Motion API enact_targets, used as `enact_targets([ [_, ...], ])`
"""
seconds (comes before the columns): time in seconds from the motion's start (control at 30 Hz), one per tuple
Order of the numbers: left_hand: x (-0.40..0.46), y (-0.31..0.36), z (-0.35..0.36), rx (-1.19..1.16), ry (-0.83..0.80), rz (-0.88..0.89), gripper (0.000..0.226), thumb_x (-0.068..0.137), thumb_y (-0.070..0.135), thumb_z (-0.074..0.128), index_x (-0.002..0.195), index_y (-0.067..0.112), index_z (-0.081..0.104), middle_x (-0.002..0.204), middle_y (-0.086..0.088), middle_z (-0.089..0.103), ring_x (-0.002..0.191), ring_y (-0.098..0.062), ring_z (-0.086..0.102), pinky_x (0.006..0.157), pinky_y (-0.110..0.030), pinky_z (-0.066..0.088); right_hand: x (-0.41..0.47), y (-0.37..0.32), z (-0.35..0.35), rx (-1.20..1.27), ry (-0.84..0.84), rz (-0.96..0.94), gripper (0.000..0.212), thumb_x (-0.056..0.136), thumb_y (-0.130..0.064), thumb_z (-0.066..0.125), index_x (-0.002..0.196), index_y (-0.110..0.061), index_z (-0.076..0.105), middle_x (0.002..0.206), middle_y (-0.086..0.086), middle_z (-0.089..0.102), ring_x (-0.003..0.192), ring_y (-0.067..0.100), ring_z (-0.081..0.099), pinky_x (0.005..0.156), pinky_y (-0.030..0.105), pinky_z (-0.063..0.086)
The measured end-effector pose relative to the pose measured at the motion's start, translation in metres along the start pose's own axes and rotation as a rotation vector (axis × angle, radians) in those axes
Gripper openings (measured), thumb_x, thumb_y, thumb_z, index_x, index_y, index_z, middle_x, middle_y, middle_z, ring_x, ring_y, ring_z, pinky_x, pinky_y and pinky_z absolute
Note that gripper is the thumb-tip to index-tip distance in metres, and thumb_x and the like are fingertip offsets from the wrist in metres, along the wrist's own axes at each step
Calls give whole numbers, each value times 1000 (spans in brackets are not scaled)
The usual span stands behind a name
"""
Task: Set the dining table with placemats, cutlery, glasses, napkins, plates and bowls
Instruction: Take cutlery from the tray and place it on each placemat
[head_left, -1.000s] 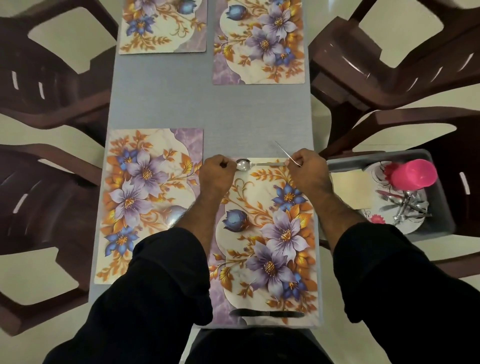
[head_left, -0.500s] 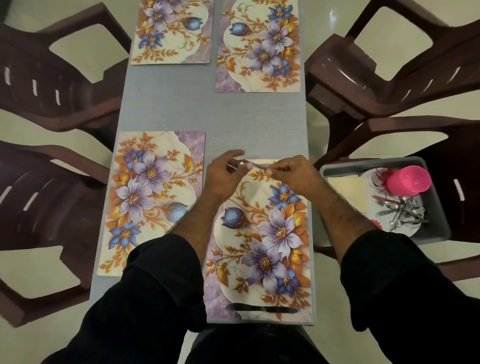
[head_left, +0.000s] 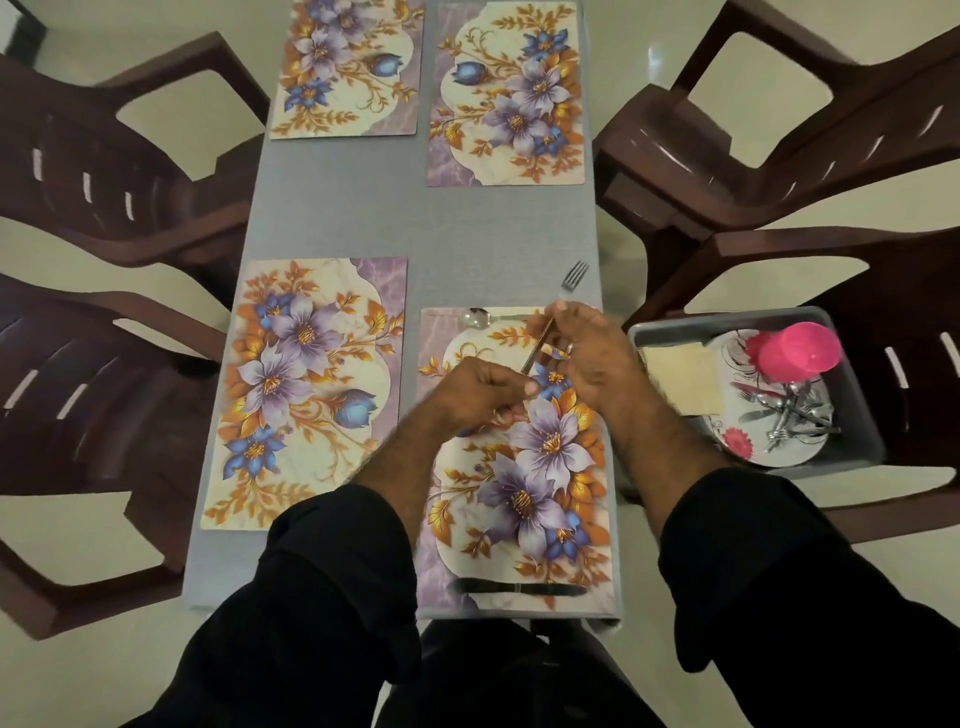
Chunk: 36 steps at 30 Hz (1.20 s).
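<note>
Grey table (head_left: 337, 218) w/ four floral placemats, brown chairs each side; nearest placemat (head_left: 519, 467) on right carries a spoon (head_left: 480, 317) along its far edge & a dark knife (head_left: 519, 588) along near edge; right hand (head_left: 582, 348) pinches a fork (head_left: 558, 306) by the handle, tines up over table past the mat; left hand (head_left: 478, 389) hovers loosely curled, holding nothing; grey tub (head_left: 857, 415) on chair at right w/ plate, cutlery, napkin, pink cup (head_left: 797, 353).
</note>
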<state>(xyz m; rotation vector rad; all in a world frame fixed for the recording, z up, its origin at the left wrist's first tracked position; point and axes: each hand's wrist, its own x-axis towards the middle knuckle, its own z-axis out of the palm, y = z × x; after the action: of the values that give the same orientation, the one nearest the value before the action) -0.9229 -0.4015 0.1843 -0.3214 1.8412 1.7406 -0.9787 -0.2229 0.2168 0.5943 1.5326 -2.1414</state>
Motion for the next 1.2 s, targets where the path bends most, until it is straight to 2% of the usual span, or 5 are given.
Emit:
enact_targets([
  [0.17, -1, -14, -31, -55, 392, -63, 24, 94, 28, 81, 105, 6, 79, 92, -14, 80, 65, -15, 70, 60, -29, 53, 7, 4, -11, -721, 60, -242, 20, 102, -23, 67, 107, -8, 79, 90, 12, 75, 73, 16, 68, 66, 29, 59],
  [0.33, 6, -6, -50, -36, 382, 43, 20, 97, 19, 77, 110, 5, 78, 92, -14, 80, 69, -20, 72, 55, -20, 52, 18, 9, -4, -1097, -207, -272, 18, 97, -17, 73, 112, -8, 81, 98, 8, 76, 90, 27, 70, 81, 35, 56],
  [0.5, 32, -6, -48, 68, 416, -56, 15, 95, 15, 77, 82, 7, 79, 76, -10, 79, 62, -21, 73, 57, -25, 53, 31, 14, -2, -1193, -41, -326, 12, 96, -14, 71, 98, -8, 81, 93, 5, 76, 79, 19, 67, 71, 26, 54],
  [0.83, 71, -8, -39, -125, 564, -384, 13, 92, 7, 69, 88, -2, 76, 70, -13, 76, 55, -22, 72, 45, -27, 46, 62, 39, -26, -1249, 420, -294, 9, 89, -25, 79, 95, -19, 81, 111, 11, 62, 92, 27, 66, 76, 27, 50],
  [1.2, 73, -9, -48, -179, 510, -416, 20, 97, 19, 73, 94, 0, 76, 78, -14, 79, 63, -20, 76, 49, -26, 54, 82, 31, -35, -1179, 429, -174, 12, 95, -21, 73, 97, -11, 79, 101, 8, 75, 87, 18, 66, 74, 26, 50],
])
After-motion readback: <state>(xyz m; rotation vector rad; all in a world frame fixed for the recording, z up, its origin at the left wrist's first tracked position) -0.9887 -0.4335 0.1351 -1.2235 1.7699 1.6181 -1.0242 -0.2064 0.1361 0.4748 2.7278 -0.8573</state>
